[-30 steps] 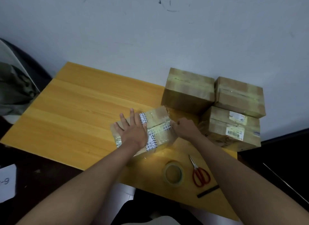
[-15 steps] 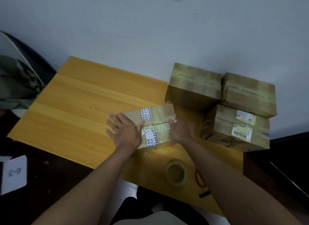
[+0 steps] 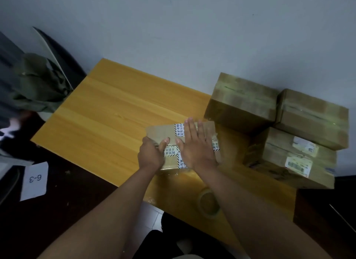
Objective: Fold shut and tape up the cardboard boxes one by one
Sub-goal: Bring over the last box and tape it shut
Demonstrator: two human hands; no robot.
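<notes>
While beneath both hands: rectangular, tape-glossed cardboard box on grained wooden table.

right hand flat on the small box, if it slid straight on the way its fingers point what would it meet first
The right hand points up and slightly left across the small box. Past the box's far edge it would probably meet bare table, then the wall. The big box sits to the right of that line.

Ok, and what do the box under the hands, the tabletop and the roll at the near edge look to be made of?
Box under the hands: brown cardboard, matte, with glossy clear tape and printed black-and-white seal strips.
Tabletop: wood or wood-look laminate, going by the yellow grain lines and plank seams; smooth, slightly shiny.
Roll: probably clear plastic packing tape, translucent and pale; blurred, so not certain.
</notes>
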